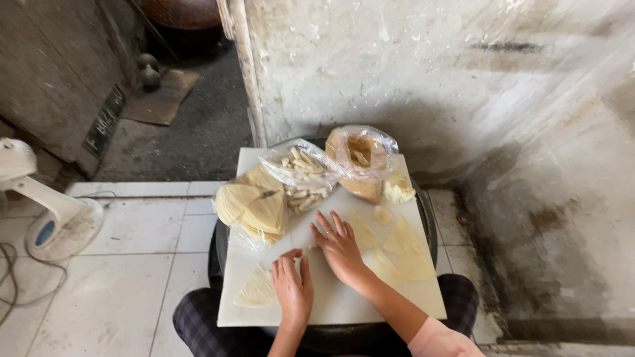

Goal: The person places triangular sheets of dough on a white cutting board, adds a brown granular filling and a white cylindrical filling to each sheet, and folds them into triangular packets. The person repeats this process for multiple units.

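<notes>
On white board (344,297), left hand (293,285) flat, right hand (339,244) fingers spread

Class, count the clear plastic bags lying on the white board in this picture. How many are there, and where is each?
3. One bag of folded wrappers at the board's left edge, one bag of strips at the back middle, one bag at the back right. Others may be hidden behind.

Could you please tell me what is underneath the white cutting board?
The white cutting board rests on a round dark basin, whose rim shows beside and behind it. The basin's inside is covered by the board, so its contents cannot be seen.
</notes>
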